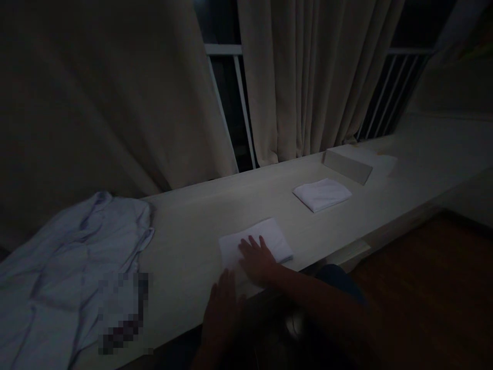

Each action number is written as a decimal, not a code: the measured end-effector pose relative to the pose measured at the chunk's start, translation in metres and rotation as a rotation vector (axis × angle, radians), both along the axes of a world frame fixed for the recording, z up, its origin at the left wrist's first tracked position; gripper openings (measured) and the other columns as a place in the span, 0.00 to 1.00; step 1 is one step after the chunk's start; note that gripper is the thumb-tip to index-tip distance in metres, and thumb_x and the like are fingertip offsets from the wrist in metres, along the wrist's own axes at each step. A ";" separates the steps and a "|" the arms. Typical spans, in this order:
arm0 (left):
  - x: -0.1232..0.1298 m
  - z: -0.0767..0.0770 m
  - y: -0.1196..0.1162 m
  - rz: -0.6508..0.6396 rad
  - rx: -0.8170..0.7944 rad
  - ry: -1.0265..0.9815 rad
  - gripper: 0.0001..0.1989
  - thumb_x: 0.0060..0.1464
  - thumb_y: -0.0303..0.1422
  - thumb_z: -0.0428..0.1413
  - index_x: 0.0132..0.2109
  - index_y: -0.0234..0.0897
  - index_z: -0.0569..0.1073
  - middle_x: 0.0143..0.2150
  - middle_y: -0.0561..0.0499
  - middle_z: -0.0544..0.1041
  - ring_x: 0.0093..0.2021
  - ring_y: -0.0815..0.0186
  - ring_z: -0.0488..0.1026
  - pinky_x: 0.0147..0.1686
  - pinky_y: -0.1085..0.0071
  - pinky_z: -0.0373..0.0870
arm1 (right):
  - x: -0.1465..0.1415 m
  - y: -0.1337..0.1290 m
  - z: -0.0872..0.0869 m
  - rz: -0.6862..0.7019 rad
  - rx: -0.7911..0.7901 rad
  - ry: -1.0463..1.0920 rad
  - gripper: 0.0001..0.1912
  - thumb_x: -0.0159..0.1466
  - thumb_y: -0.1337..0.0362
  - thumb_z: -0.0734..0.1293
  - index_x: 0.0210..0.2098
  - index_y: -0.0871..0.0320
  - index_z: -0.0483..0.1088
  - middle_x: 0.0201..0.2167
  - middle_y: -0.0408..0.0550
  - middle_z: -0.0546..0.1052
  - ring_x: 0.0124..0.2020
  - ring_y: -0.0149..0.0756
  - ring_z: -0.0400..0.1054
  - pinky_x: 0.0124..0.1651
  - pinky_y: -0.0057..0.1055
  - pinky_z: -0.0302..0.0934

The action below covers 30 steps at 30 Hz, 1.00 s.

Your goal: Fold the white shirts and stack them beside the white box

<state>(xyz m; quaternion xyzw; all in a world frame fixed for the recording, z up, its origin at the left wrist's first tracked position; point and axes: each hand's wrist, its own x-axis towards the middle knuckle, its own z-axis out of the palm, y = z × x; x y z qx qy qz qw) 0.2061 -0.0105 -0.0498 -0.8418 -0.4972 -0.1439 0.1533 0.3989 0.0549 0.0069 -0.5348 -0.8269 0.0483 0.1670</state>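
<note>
A folded white cloth (277,239) lies on the pale tabletop (181,262) in front of me. My right hand (257,261) rests flat on it with fingers spread. At the cloth's near left corner is my left hand (223,303), its fingers stretched out; whether it touches the cloth I cannot tell. Farther right lies a second folded white cloth (323,194), apart from both hands. A large rumpled pale garment (88,252) with bluish shading covers the table's left end.
Beyond the second cloth stands a low pale box-like piece (348,165) with white sheets (379,160) beside it. Beige curtains (308,77) hang along the back edge, with window bars between them. A drawer (350,254) juts out under the front edge. The room is dim.
</note>
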 end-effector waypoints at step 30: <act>-0.004 0.030 0.000 0.011 -0.168 -0.181 0.30 0.59 0.43 0.48 0.66 0.38 0.58 0.67 0.42 0.62 0.65 0.55 0.59 0.61 0.53 0.58 | -0.073 0.074 0.010 0.229 -0.117 0.002 0.33 0.71 0.46 0.47 0.69 0.56 0.48 0.70 0.53 0.49 0.70 0.48 0.39 0.67 0.57 0.37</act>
